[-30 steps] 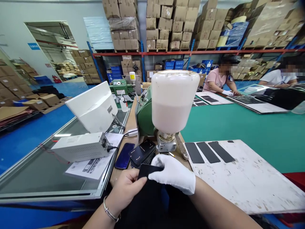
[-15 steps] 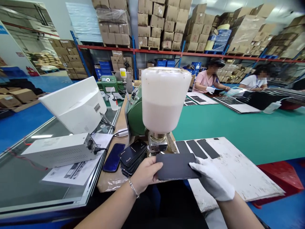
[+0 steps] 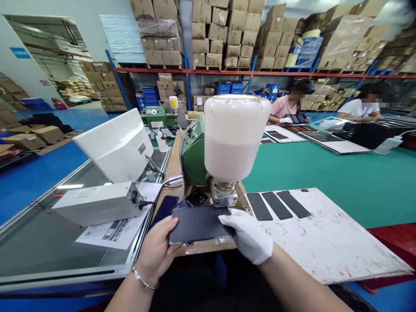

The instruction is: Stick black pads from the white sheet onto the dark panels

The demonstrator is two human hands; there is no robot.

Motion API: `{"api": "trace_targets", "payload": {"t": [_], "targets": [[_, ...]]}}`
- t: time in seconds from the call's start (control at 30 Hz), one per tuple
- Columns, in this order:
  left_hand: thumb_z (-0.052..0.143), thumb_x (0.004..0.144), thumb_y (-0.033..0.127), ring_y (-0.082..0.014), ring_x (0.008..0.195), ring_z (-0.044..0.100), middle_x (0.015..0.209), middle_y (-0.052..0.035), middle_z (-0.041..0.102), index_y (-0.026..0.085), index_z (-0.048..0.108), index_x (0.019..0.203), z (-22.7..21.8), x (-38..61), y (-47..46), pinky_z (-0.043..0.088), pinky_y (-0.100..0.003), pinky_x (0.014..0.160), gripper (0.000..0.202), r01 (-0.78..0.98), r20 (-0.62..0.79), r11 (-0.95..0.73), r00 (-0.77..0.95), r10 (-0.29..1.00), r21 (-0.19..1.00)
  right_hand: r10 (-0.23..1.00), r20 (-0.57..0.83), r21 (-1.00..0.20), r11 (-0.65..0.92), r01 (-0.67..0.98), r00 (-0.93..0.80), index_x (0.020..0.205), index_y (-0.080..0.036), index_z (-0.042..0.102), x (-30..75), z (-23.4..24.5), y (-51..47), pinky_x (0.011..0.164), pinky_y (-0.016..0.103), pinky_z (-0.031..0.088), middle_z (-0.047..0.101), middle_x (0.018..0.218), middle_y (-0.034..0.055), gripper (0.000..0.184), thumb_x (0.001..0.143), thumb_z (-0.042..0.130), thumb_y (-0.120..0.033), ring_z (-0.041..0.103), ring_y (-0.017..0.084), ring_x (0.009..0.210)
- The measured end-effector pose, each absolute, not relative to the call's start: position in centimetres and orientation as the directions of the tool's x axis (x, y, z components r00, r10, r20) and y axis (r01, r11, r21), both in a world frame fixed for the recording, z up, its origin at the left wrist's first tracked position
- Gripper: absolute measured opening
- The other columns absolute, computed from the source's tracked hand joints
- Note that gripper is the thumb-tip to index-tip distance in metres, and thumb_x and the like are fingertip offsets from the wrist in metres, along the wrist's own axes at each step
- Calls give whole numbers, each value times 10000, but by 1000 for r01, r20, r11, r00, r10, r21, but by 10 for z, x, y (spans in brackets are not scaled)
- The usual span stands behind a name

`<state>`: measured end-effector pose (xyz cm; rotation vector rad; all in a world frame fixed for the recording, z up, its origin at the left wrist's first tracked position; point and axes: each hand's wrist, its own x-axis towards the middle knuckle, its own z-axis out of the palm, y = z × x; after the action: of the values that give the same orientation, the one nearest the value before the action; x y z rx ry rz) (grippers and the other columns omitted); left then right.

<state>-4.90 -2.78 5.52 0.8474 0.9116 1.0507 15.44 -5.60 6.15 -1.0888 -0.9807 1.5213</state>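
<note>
A flat black rectangular panel [image 3: 199, 224], about phone-sized, is held level between my two hands. My bare left hand [image 3: 159, 247] grips its left end, thumb on top; a bracelet is on that wrist. My right hand [image 3: 248, 234], in a white glove, pinches the right end. Just behind the panel stands a green machine [image 3: 195, 156] carrying a big white bottle [image 3: 235, 134] part full of pale liquid, above a metal head [image 3: 224, 198]. A stack of black plates [image 3: 196, 198] is partly hidden behind the panel, beside a dark blue plate [image 3: 166, 207].
On the right, several black panels [image 3: 276, 204] lie on a stained white board [image 3: 331, 242]. To the left are a white monitor [image 3: 113, 145] and a power unit [image 3: 97, 206] on a glass-topped table. Two people sit across the green table [image 3: 308, 169].
Both hands have moved left with the black panel, which now covers most of the plate stack. The view has shifted slightly. Across the table, the person in pink now holds up a dark panel.
</note>
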Motion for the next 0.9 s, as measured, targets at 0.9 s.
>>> {"api": "trace_targets", "payload": {"t": [0.9], "targets": [[455, 810, 488, -51, 341, 238, 434, 53, 450, 90, 517, 1187, 22, 32, -13, 125, -195, 369, 552, -221, -72, 389, 788, 611, 894, 950, -307, -856, -300, -420, -54, 932, -143, 636, 205, 56, -98, 662, 286, 497, 680, 812, 56, 281, 684, 703, -258, 620, 160, 682]]}}
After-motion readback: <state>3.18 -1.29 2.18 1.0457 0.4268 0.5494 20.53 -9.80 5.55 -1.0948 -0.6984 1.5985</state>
